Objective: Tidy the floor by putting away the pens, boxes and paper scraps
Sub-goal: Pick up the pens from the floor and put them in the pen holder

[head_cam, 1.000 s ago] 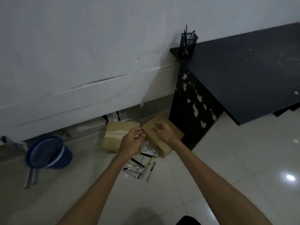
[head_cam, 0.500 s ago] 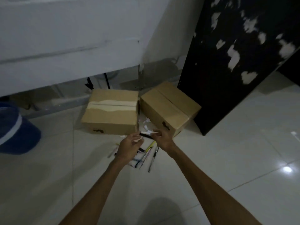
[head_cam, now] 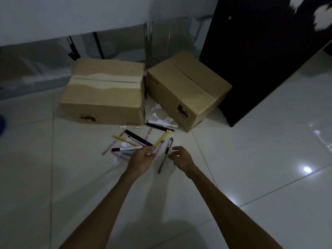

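Observation:
Several pens (head_cam: 133,141) lie scattered on the white tiled floor in front of two closed cardboard boxes. The left box (head_cam: 104,94) lies flat with torn tape; the right box (head_cam: 185,87) sits angled beside it. White paper scraps (head_cam: 158,112) lie in the gap between the boxes and among the pens. My left hand (head_cam: 142,159) hovers over the pile, fingers pinched on a thin pen (head_cam: 154,149). My right hand (head_cam: 180,157) is open, fingers curled, just right of a dark pen (head_cam: 165,155) lying on the floor.
A black desk side panel (head_cam: 260,56) with peeled patches stands right of the boxes. A white wall and baseboard (head_cam: 45,45) run behind them. A blue bin edge (head_cam: 1,123) shows at far left. Bare tiles (head_cam: 251,159) spread to the right and toward me.
The view has dropped closer to the floor. My hands came down from in front of the boxes to the pen pile, and my left hand has pinched a pen.

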